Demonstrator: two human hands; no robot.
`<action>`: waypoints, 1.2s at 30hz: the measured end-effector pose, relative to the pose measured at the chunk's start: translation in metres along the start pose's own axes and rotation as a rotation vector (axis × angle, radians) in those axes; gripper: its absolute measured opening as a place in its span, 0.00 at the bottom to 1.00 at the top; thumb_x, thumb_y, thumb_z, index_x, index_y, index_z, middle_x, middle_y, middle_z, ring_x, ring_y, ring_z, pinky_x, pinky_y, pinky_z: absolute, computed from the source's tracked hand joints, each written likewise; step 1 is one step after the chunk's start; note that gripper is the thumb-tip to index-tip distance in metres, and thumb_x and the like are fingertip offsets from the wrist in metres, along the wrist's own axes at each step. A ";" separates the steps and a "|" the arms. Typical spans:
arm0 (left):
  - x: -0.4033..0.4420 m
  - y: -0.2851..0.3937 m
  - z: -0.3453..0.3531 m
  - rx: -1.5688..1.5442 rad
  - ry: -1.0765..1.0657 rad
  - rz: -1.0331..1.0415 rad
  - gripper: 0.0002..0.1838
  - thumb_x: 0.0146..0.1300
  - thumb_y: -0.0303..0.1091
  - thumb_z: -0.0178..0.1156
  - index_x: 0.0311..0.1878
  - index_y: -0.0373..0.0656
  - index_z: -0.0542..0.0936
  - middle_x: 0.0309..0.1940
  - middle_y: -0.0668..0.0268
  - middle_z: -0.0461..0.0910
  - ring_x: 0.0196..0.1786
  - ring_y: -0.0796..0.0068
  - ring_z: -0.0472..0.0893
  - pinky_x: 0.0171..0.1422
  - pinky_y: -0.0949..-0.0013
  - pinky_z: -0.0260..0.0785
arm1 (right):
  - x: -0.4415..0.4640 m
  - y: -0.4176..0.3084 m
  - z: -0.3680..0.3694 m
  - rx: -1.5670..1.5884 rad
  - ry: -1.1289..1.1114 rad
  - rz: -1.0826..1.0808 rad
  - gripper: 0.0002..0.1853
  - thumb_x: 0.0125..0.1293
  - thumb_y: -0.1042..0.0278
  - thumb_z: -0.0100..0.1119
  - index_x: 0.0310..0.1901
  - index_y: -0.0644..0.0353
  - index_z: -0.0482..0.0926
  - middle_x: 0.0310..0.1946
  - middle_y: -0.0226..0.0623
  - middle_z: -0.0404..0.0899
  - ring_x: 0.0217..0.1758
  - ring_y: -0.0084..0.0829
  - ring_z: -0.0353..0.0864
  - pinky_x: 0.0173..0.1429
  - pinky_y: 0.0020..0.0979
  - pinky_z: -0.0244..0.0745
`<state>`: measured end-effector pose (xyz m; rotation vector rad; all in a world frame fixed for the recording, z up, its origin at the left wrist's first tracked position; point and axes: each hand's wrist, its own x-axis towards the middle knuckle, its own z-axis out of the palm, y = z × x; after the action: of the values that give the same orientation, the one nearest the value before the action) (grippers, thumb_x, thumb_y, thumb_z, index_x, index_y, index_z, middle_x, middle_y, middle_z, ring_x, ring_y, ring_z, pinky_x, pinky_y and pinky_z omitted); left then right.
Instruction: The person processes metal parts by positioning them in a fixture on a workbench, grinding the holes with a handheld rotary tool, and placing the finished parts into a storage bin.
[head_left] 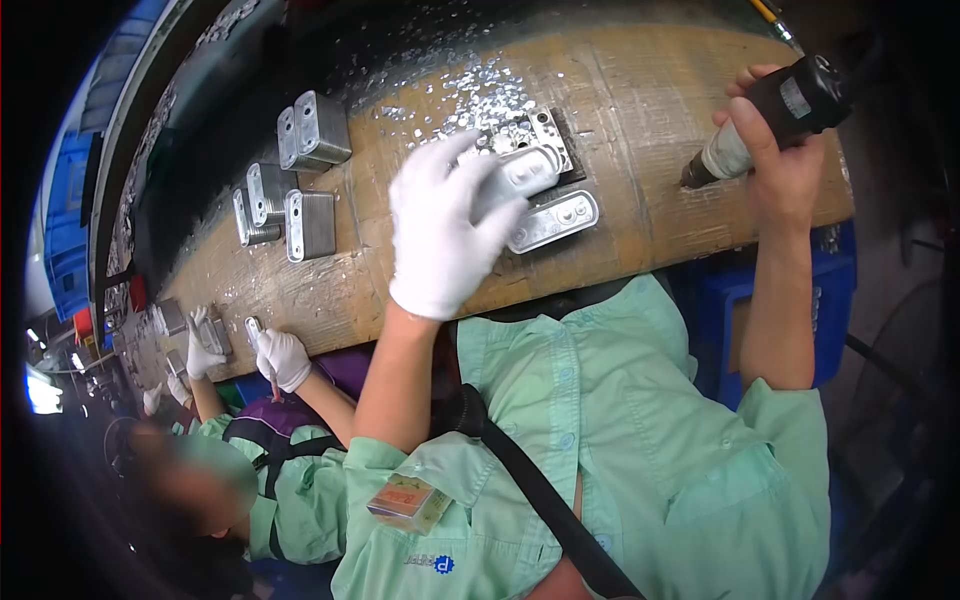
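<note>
Worktop (665, 110) carries a fixture (549, 133); near it, the left hand (440, 228) holds a metal case (532, 171); the right hand (787, 183) grips a power tool (785, 103).

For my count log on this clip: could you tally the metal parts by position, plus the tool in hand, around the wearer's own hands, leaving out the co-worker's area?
Grouped metal parts left of the gloved left hand: 5
Metal part at that hand's fingers: 1
Loose metal part beside it: 1
Handheld tool in the right hand: 1
Total: 8
</note>
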<state>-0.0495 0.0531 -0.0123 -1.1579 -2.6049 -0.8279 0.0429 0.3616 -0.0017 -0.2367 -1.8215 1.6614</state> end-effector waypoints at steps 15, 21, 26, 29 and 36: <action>0.011 -0.041 0.049 -0.087 -0.050 0.058 0.24 0.49 0.39 0.78 0.50 0.47 0.86 0.60 0.61 0.81 0.68 0.54 0.75 0.75 0.49 0.61 | 0.023 -0.062 0.075 0.031 -0.126 -0.253 0.25 0.68 0.73 0.66 0.64 0.71 0.72 0.47 0.48 0.84 0.38 0.28 0.85 0.47 0.30 0.81; 0.006 -0.051 0.067 -0.193 0.048 0.085 0.25 0.45 0.38 0.80 0.49 0.47 0.86 0.56 0.64 0.84 0.67 0.53 0.75 0.74 0.49 0.63 | 0.022 -0.071 0.132 0.263 -0.071 -0.284 0.19 0.69 0.72 0.67 0.59 0.64 0.74 0.40 0.41 0.84 0.32 0.26 0.85 0.39 0.27 0.82; 0.005 -0.052 0.069 -0.218 0.089 0.068 0.23 0.46 0.37 0.80 0.47 0.47 0.86 0.53 0.66 0.86 0.66 0.52 0.76 0.73 0.49 0.64 | 0.020 -0.056 0.147 0.247 -0.094 -0.255 0.19 0.68 0.75 0.67 0.57 0.65 0.74 0.37 0.39 0.83 0.31 0.25 0.84 0.38 0.28 0.81; 0.003 -0.056 0.076 -0.231 0.091 0.064 0.24 0.45 0.41 0.80 0.47 0.50 0.86 0.53 0.70 0.84 0.68 0.56 0.74 0.72 0.49 0.61 | 0.018 -0.055 0.151 0.227 -0.080 -0.240 0.18 0.68 0.75 0.66 0.57 0.65 0.74 0.37 0.38 0.83 0.31 0.24 0.83 0.38 0.27 0.81; 0.004 -0.054 0.073 -0.265 0.099 0.059 0.25 0.45 0.37 0.80 0.49 0.47 0.85 0.53 0.67 0.85 0.66 0.51 0.75 0.73 0.49 0.64 | 0.019 -0.051 0.150 0.166 -0.079 -0.303 0.18 0.68 0.75 0.65 0.57 0.65 0.74 0.37 0.38 0.82 0.30 0.24 0.83 0.38 0.27 0.80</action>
<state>-0.0866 0.0666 -0.0941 -1.2156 -2.4232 -1.2142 -0.0428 0.2392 0.0557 0.1715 -1.6678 1.6113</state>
